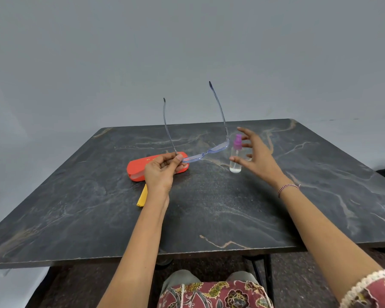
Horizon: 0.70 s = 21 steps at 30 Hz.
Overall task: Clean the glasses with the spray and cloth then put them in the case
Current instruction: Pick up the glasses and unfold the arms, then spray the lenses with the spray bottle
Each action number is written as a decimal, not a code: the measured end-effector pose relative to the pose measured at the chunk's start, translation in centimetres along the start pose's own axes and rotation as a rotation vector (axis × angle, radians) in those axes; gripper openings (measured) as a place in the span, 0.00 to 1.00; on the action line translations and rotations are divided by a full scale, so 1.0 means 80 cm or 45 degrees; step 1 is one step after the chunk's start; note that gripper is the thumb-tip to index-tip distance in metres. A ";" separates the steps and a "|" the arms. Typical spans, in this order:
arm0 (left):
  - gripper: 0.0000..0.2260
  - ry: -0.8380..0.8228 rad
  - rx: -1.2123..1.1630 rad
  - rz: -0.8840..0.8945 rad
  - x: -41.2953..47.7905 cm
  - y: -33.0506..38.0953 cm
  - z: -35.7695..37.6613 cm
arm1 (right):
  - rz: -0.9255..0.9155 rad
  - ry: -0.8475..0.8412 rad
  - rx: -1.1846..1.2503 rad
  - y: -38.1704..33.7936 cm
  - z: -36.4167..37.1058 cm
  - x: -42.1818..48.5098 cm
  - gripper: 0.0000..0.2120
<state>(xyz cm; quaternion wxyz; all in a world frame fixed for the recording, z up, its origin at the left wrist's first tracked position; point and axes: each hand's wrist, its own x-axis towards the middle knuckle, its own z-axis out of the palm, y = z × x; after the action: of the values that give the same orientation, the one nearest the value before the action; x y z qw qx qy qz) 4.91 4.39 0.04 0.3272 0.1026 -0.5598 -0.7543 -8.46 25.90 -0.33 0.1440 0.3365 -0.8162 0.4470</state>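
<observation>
Your left grip (160, 172) pinches the glasses (206, 151) by one corner, temples up, over the red case (137, 170). Your right grip (257, 157), fingers spread apart, is just beside the upright spray (236, 162) on the bench (209, 210).

One dark, marble-patterned stone table (209, 207). One pair of glasses with a clear bluish plastic frame (218, 148), with two lenses and two temple arms. One small clear plastic spray bottle with a purple nozzle (236, 161). One orange-red oblong glasses case (138, 168). One yellow cloth (142, 196). Two bare hands: one left hand (161, 172), one right hand (257, 156). One beaded bracelet (288, 187).
</observation>
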 end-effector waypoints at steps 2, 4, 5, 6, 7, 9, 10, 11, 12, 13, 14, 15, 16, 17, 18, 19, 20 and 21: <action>0.03 0.006 -0.001 0.000 0.000 -0.001 0.000 | 0.003 0.002 -0.002 0.000 0.005 0.000 0.39; 0.03 0.001 -0.009 -0.005 0.001 -0.002 0.000 | 0.026 0.006 -0.016 0.000 0.010 -0.001 0.40; 0.03 0.004 -0.011 -0.008 0.001 -0.002 0.000 | 0.047 0.002 -0.033 0.001 0.012 -0.002 0.41; 0.03 0.008 -0.009 -0.009 0.001 -0.002 0.000 | 0.061 0.000 -0.059 0.000 0.015 -0.002 0.41; 0.03 0.011 -0.005 -0.008 0.001 -0.002 0.001 | 0.069 -0.001 -0.084 0.002 0.017 -0.002 0.41; 0.03 0.015 0.014 -0.002 0.001 -0.001 0.003 | 0.063 -0.005 -0.101 0.003 0.022 -0.002 0.39; 0.03 0.017 0.027 -0.002 0.001 -0.001 0.004 | 0.061 -0.009 -0.091 0.002 0.023 -0.002 0.38; 0.03 0.019 0.038 -0.006 0.002 -0.001 0.005 | 0.054 -0.009 -0.073 0.002 0.023 -0.002 0.38; 0.03 0.024 0.051 -0.010 0.003 -0.001 0.006 | 0.051 -0.002 -0.041 0.003 0.022 -0.002 0.37; 0.02 0.034 0.068 -0.010 0.005 -0.001 0.008 | 0.057 0.015 0.019 0.003 0.020 -0.003 0.37; 0.03 0.047 0.087 -0.005 0.008 -0.001 0.010 | 0.075 0.033 0.115 0.001 0.017 -0.004 0.37; 0.03 0.056 0.107 0.006 0.012 0.000 0.013 | 0.105 0.049 0.240 -0.001 0.013 -0.005 0.36; 0.02 0.061 0.127 0.020 0.016 0.001 0.017 | 0.139 0.059 0.387 -0.004 0.009 -0.006 0.36; 0.02 0.068 0.142 0.035 0.022 0.001 0.021 | 0.174 0.061 0.540 -0.007 0.004 -0.008 0.35; 0.03 0.079 0.150 0.045 0.027 0.001 0.027 | 0.210 0.052 0.685 -0.010 -0.001 -0.010 0.35; 0.03 0.095 0.150 0.046 0.033 0.001 0.032 | 0.243 0.028 0.822 -0.014 -0.005 -0.012 0.35; 0.03 0.114 0.151 0.045 0.038 0.000 0.038 | 0.278 -0.007 0.945 -0.017 -0.010 -0.014 0.35; 0.03 0.133 0.156 0.047 0.042 -0.002 0.044 | 0.311 -0.049 1.050 -0.019 -0.013 -0.014 0.36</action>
<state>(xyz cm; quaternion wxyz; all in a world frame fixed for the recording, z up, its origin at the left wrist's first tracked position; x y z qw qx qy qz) 0.43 5.08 1.87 0.3629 0.1511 -0.5888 -0.7062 -6.67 26.67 0.57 -0.0717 0.2752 -0.6056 0.7432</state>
